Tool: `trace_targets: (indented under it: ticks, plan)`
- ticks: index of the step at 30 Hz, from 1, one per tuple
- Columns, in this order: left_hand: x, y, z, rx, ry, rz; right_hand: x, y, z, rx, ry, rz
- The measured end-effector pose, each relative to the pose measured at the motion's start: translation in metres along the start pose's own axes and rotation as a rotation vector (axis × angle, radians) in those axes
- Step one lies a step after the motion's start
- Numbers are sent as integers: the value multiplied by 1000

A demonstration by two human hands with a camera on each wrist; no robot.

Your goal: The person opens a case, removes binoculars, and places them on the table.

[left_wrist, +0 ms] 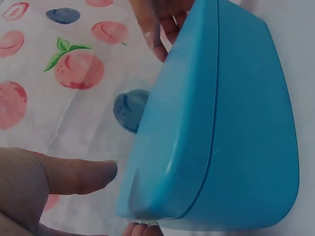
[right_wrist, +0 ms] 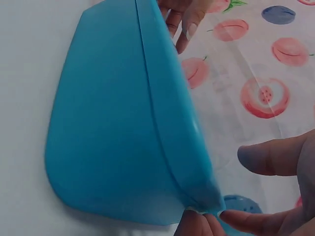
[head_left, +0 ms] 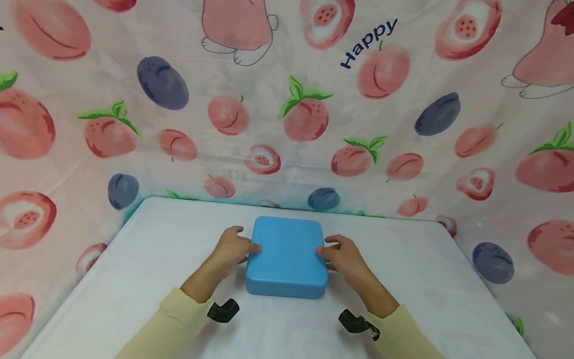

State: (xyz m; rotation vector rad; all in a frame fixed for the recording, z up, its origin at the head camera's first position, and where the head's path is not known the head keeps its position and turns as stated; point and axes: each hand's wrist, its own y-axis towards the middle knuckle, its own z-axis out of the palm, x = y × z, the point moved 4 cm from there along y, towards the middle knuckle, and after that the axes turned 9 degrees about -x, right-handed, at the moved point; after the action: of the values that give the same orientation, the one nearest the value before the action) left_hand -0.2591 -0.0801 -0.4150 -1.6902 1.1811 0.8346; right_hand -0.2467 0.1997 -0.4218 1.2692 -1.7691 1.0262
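A blue box (head_left: 287,254) with rounded corners lies on the white table. Its lid (left_wrist: 162,147) is on, marked off by a thin seam in both wrist views. At the left side is my left hand (head_left: 232,247), its thumb over the top edge and its fingertips at the lid's side. Opposite it, my right hand (head_left: 345,254) holds the right side likewise; in the right wrist view, fingertips (right_wrist: 194,223) touch the lid's edge near the seam. Both thumbs stand out straight in the wrist views. The box's contents are hidden.
The white table (head_left: 179,229) reaches back to a hanging cloth (head_left: 269,119) printed with fruit, which also runs along both sides. Dark mounts (head_left: 223,310) sit at both wrists, by the cream sleeves (head_left: 170,324).
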Motion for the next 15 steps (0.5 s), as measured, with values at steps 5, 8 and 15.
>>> trace_targets:
  ticks: [5,8,15]
  plan:
    - [-4,1,5,-48,137,23,5,5,1,-48,-106,19]
    - [-4,3,8,-82,188,13,8,7,1,-73,-175,18]
    - [-8,6,4,-173,268,13,15,13,5,-108,-295,-13]
